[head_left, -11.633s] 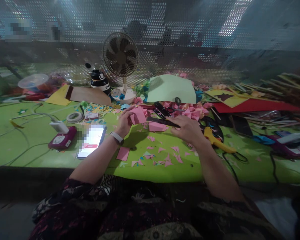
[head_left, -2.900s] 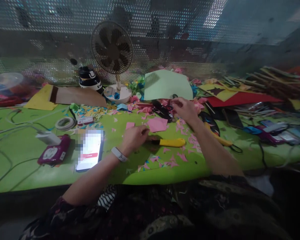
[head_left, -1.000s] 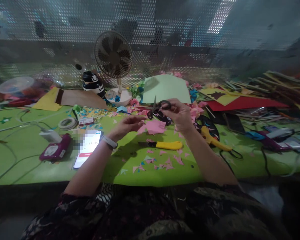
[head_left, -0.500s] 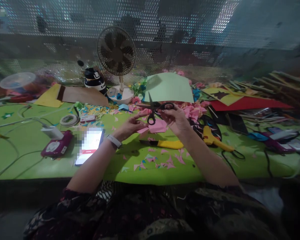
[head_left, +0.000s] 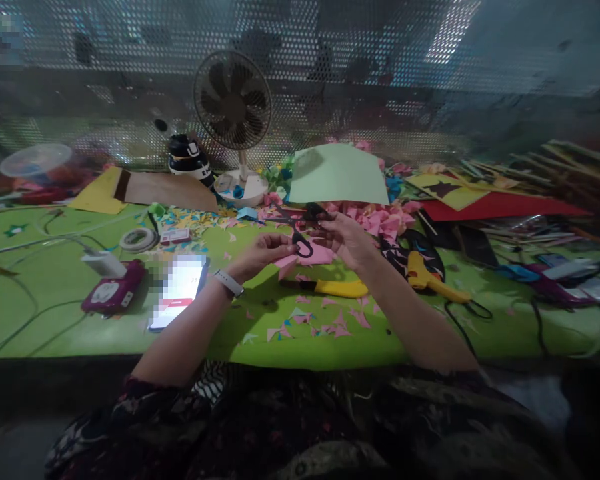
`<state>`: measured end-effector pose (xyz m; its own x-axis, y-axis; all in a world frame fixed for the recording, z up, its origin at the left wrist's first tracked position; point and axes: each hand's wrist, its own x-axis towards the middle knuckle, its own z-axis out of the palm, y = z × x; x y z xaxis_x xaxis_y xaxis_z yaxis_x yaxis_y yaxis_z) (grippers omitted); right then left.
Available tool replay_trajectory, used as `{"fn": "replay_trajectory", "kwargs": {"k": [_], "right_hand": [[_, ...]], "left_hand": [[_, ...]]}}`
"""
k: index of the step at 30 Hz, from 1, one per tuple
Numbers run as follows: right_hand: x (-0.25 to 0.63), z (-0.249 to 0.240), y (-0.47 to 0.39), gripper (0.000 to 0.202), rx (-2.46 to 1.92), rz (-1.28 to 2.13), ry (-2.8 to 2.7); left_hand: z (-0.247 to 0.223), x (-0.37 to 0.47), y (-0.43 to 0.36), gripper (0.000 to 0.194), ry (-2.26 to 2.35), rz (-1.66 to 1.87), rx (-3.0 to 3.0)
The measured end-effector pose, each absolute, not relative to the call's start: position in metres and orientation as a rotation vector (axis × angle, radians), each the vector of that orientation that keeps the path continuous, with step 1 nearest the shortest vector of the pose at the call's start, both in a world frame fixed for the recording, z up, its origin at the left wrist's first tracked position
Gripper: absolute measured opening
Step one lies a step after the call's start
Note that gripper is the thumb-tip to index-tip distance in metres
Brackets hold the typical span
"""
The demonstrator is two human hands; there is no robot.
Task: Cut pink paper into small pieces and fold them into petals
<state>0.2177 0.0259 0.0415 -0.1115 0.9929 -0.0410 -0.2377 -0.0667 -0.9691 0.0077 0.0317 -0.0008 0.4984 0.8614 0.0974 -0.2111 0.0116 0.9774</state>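
Observation:
Over the green table my left hand [head_left: 264,255] pinches a small pink paper piece [head_left: 286,265] between thumb and fingers. A pair of black-handled scissors [head_left: 295,230] is opened wide, one finger loop beside my left fingertips. The other loop is at the fingers of my right hand [head_left: 349,239], which are closed on it. More pink paper [head_left: 321,255] shows between the hands; whether it is the same sheet I cannot tell. Just below them lies a yellow-handled knife [head_left: 341,289].
Pink paper scraps [head_left: 340,327] lie near the front edge. A phone [head_left: 180,290] and a purple device [head_left: 113,293] are at left, a yellow glue gun [head_left: 430,280] at right. Behind stand a fan [head_left: 233,107] and a pale green sheet [head_left: 339,175].
The scissors have turned, their raised blade swinging down to the left. The right hand has shifted slightly; the left hand stays nearly in place with its paper.

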Motion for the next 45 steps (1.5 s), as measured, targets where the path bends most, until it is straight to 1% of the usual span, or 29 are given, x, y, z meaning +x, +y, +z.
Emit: {"fn": "replay_trajectory", "kwargs": {"k": [1,3,5,6,10,15,17,21,26,33,37,41,45], "right_hand": [[0.219,0.043,0.026,0.024,-1.060,1.354,-1.090],[0.223,0.045,0.025,0.026,-1.115,1.086,-1.180],[0.225,0.048,0.020,0.030,-1.107,0.831,-1.369],[0.226,0.049,0.018,0.034,-1.097,0.757,-1.488],[0.224,0.048,0.010,0.047,-1.126,0.697,-1.884],[0.219,0.038,0.014,0.049,-1.186,0.615,-1.959],[0.218,0.035,0.016,0.048,-1.189,0.667,-1.943],[0.212,0.030,0.017,0.043,-1.205,0.896,-1.877],[0.206,0.026,0.016,0.039,-1.179,1.012,-1.699],[0.200,0.019,0.019,0.051,-1.040,1.386,-1.413],[0.203,0.023,0.016,0.053,-1.061,1.520,-1.480],[0.207,0.026,0.017,0.055,-1.035,1.534,-1.538],[0.210,0.028,0.022,0.052,-1.134,1.399,-1.398]], "left_hand": [[-0.001,0.007,0.032,0.040,0.667,0.950,1.310],[0.000,0.006,0.032,0.038,0.704,0.975,1.337],[0.001,0.005,0.032,0.036,0.726,0.985,1.367],[0.002,0.005,0.031,0.036,0.731,0.980,1.384],[0.006,0.006,0.029,0.041,0.732,0.945,1.431],[0.009,0.009,0.026,0.045,0.735,0.929,1.414],[0.009,0.009,0.026,0.043,0.723,0.946,1.398],[0.007,0.009,0.027,0.038,0.684,0.996,1.360],[0.005,0.009,0.027,0.038,0.636,1.010,1.338],[0.003,0.011,0.026,0.039,0.590,0.994,1.308],[0.004,0.012,0.022,0.036,0.597,0.964,1.311],[0.006,0.013,0.020,0.034,0.601,0.955,1.361],[0.008,0.012,0.024,0.037,0.695,1.141,1.414]]}}
